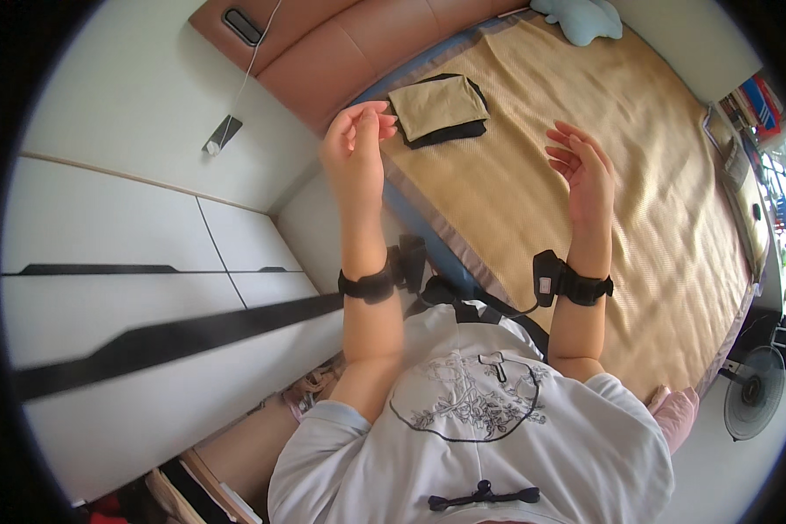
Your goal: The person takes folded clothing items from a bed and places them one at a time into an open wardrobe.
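Note:
My left hand (359, 134) is raised with curled fingers and holds nothing that I can see. Its fingertips appear beside a folded tan cloth (440, 107), though I cannot tell if they touch. Under that cloth lies a folded black cloth (449, 133), its edges showing around it. Both rest on the tan woven mat (517, 196) of a bed, near the headboard. My right hand (583, 160) hovers over the mat further right, empty, its fingers apart and slightly bent. Each forearm wears a black strap with a small black device.
A brown padded headboard (340, 59) borders the bed, with a light blue plush (586, 23) at its far corner. White drawers (118, 223) stand on the left. A fan (753, 393) and a pink cushion-like item (674, 416) are at right. A white cord hangs from a wall socket (223, 134).

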A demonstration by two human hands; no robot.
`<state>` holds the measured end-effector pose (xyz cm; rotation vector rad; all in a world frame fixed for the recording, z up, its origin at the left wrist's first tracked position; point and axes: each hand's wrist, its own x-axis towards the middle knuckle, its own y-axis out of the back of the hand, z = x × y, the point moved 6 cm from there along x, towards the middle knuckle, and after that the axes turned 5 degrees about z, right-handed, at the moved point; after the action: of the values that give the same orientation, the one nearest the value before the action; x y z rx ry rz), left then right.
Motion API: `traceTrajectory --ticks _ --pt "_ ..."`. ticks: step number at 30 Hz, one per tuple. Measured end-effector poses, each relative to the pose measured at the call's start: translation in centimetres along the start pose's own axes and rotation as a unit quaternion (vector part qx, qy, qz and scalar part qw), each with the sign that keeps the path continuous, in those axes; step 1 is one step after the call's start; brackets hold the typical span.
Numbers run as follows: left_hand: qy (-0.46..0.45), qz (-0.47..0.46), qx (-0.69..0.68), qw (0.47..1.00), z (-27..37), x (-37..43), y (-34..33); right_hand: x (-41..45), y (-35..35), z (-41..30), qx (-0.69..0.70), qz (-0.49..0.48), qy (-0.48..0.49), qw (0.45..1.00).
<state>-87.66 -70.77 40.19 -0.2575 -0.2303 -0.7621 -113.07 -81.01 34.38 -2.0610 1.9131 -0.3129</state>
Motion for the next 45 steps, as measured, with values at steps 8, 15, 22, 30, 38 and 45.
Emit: traceTrajectory --ticks 8,15,22,30,38,45 --pt "0.102 0.023 0.011 0.994 -8.3 8.2 -0.2 9.7 -3.9 5.6 -0.068 0.019 -0.054 0.996" --pt "0.271 0.074 -0.004 0.960 -19.3 12.0 2.1 17.0 -4.1 14.7 -0.127 0.061 -0.099 0.985" --pt "0.396 0.117 0.031 0.910 -34.3 11.5 4.4 22.3 -2.0 26.2 -0.276 0.072 -0.215 0.934" --pt "0.506 0.074 0.088 0.855 -45.5 8.7 4.5 26.3 1.0 36.7 -0.333 0.073 -0.294 0.893" --pt "0.566 0.104 0.062 0.816 -48.6 7.7 3.6 28.5 1.2 39.4 -0.180 0.118 -0.336 0.917" --pt "0.533 0.140 0.063 0.832 -48.6 8.3 2.6 30.3 1.0 38.9 -0.250 0.115 -0.276 0.921"
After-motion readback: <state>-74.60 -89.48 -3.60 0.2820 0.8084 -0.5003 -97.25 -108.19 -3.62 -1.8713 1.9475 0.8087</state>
